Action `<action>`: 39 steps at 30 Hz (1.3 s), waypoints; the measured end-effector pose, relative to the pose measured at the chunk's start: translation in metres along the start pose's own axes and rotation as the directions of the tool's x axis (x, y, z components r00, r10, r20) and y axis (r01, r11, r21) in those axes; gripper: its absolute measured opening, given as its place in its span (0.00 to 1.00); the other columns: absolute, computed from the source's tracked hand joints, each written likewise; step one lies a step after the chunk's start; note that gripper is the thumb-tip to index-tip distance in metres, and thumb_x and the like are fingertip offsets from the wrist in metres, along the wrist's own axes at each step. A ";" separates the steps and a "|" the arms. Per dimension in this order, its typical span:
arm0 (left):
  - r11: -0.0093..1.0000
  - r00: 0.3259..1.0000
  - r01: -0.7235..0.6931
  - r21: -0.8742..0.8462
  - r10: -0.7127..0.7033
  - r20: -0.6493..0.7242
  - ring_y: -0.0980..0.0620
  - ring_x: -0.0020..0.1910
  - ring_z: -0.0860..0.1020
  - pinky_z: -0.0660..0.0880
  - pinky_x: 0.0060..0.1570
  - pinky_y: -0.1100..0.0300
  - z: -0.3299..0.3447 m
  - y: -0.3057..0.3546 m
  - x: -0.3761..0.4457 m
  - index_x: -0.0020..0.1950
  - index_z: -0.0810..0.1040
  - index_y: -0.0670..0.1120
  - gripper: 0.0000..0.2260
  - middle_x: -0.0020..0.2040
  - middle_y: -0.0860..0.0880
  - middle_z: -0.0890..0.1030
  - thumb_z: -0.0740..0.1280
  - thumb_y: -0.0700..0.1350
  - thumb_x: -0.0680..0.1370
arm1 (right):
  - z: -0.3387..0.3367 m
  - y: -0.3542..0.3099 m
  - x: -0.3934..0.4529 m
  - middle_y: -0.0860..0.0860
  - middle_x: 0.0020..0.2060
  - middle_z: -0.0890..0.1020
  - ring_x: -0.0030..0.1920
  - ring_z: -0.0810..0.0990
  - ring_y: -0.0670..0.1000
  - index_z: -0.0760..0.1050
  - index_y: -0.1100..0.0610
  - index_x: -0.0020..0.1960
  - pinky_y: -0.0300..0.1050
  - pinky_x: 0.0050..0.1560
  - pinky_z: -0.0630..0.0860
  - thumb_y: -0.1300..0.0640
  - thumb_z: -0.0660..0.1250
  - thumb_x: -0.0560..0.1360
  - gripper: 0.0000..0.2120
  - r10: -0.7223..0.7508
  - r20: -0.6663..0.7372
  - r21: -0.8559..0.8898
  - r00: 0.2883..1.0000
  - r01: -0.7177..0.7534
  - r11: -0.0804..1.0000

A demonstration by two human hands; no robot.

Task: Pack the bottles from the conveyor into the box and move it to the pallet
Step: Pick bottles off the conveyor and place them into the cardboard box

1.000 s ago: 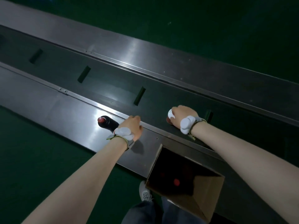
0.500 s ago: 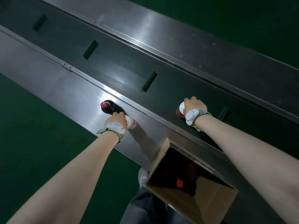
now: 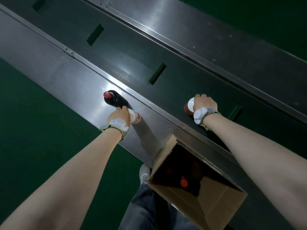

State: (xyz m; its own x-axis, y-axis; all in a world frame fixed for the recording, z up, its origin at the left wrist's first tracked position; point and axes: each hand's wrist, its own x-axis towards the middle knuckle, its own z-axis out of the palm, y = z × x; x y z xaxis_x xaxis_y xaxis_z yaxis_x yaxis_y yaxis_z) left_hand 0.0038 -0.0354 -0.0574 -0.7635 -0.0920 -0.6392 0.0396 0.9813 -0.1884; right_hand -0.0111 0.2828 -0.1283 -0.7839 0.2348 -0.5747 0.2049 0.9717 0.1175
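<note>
My left hand is closed around a dark bottle with a red cap and a white label, over the steel side rail of the conveyor. Over the dark belt, my right hand grips a second bottle, of which only a white and red end shows under the fingers. An open cardboard box stands at the near edge of the conveyor, between my forearms. Inside it, the red caps of bottles show in the dark.
The conveyor runs diagonally from upper left to lower right, with steel rails on both sides of the belt. Green cleats cross the belt at intervals. Green floor lies left of the conveyor. My legs and a white shoe are below the box.
My left hand has slid left along the near rail and now holds the dark bottle by its body. My right hand has kept its grip on the second bottle; the view has tilted downwards.
</note>
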 end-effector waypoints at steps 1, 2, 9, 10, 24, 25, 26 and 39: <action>1.000 1.000 0.001 -0.012 -0.001 -0.008 0.36 0.56 0.81 0.78 0.47 0.50 0.000 -0.003 -0.004 0.66 0.71 0.38 0.17 0.61 0.38 0.76 0.69 0.37 0.79 | -0.001 0.000 -0.003 0.58 0.58 0.78 0.55 0.79 0.60 0.73 0.58 0.64 0.48 0.40 0.71 0.54 0.73 0.71 0.23 -0.004 -0.006 -0.006 1.000 0.004 1.000; 1.000 1.000 0.003 -0.023 -0.004 -0.019 0.36 0.55 0.81 0.78 0.45 0.51 0.000 -0.006 -0.009 0.65 0.71 0.39 0.16 0.61 0.39 0.76 0.69 0.37 0.78 | -0.002 0.000 -0.008 0.58 0.58 0.78 0.55 0.80 0.59 0.73 0.58 0.63 0.48 0.39 0.71 0.54 0.73 0.71 0.23 -0.012 -0.016 -0.020 1.000 0.011 1.000; 0.992 0.981 -0.114 -0.060 0.103 -0.165 0.41 0.44 0.80 0.75 0.38 0.51 -0.026 -0.026 -0.046 0.58 0.70 0.43 0.10 0.55 0.43 0.76 0.64 0.47 0.83 | -0.049 0.009 -0.061 0.56 0.55 0.78 0.40 0.73 0.56 0.73 0.56 0.59 0.44 0.33 0.66 0.53 0.68 0.74 0.15 -0.038 -0.109 0.025 0.993 0.041 0.999; 0.989 0.973 -0.140 -0.055 0.127 -0.195 0.43 0.41 0.78 0.74 0.37 0.51 -0.029 -0.028 -0.052 0.57 0.69 0.44 0.09 0.53 0.44 0.76 0.63 0.49 0.83 | -0.057 0.011 -0.072 0.56 0.54 0.78 0.39 0.73 0.56 0.73 0.56 0.58 0.43 0.31 0.64 0.53 0.67 0.75 0.14 -0.043 -0.139 0.042 0.989 0.050 0.998; 0.805 0.640 -0.575 0.142 0.552 -0.534 0.52 0.35 0.78 0.80 0.35 0.58 -0.093 -0.020 -0.150 0.53 0.66 0.50 0.10 0.46 0.51 0.75 0.60 0.57 0.83 | -0.146 0.031 -0.268 0.49 0.43 0.76 0.37 0.77 0.53 0.70 0.52 0.49 0.44 0.31 0.66 0.49 0.63 0.75 0.07 -0.028 -0.367 0.186 0.930 0.102 0.977; 0.778 0.583 -0.610 0.155 0.572 -0.576 0.52 0.34 0.77 0.81 0.34 0.58 -0.099 -0.016 -0.161 0.54 0.67 0.50 0.11 0.45 0.52 0.75 0.59 0.57 0.83 | -0.149 0.034 -0.283 0.49 0.42 0.77 0.36 0.77 0.52 0.70 0.52 0.48 0.44 0.31 0.67 0.48 0.63 0.75 0.08 -0.029 -0.389 0.192 0.921 0.111 0.975; 0.747 0.524 -0.644 0.166 0.589 -0.615 0.52 0.33 0.77 0.81 0.33 0.58 -0.106 -0.013 -0.175 0.54 0.68 0.49 0.12 0.44 0.52 0.75 0.58 0.58 0.82 | -0.152 0.037 -0.300 0.49 0.41 0.77 0.36 0.77 0.52 0.69 0.52 0.47 0.44 0.31 0.67 0.47 0.63 0.75 0.09 -0.021 -0.405 0.198 0.914 0.110 0.974; 0.435 0.168 -0.861 0.263 0.731 -0.661 0.46 0.28 0.71 0.69 0.27 0.55 -0.122 0.046 -0.274 0.41 0.67 0.48 0.15 0.34 0.52 0.72 0.63 0.59 0.75 | -0.138 0.056 -0.391 0.50 0.29 0.78 0.26 0.71 0.51 0.75 0.55 0.39 0.42 0.26 0.65 0.42 0.63 0.64 0.16 0.007 -0.292 0.282 0.956 0.079 0.956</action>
State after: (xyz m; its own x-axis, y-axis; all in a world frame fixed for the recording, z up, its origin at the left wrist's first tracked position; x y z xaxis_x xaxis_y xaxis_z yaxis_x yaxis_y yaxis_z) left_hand 0.1361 0.0555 0.2001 -0.5253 0.8141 0.2477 0.8441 0.4620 0.2720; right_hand 0.2259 0.2489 0.2151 -0.9194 0.2392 -0.3124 0.2995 0.9403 -0.1617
